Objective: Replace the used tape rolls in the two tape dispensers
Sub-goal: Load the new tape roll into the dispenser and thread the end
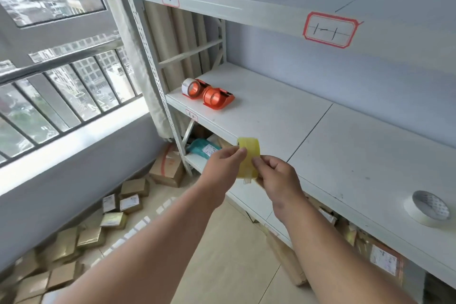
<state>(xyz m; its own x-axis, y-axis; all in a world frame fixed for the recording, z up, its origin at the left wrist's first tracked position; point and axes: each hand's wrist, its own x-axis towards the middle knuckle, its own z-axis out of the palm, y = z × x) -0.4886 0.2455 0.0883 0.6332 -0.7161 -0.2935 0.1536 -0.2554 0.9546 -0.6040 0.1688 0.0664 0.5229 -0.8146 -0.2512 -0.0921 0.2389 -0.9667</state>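
I hold a yellowish clear tape roll (pixel 248 153) in front of the shelf's front edge, pinched between both hands. My left hand (pixel 223 168) grips its left side and my right hand (pixel 276 177) grips its lower right, where a loose tape end hangs. Two orange tape dispensers stand side by side far back on the left of the white shelf (pixel 283 116): the far dispenser (pixel 193 89) carries a whitish roll, the near dispenser (pixel 217 99) shows an orange hub. A white tape roll (pixel 429 207) lies flat on the shelf at the right.
A grey metal rack post (pixel 158 61) stands left of the dispensers, with a window and railing (pixel 61 76) beyond. Several cardboard boxes (pixel 118 205) litter the floor under the window. Parcels fill the lower shelf (pixel 380 254). An upper shelf (pixel 271 2) with red-bordered labels overhangs.
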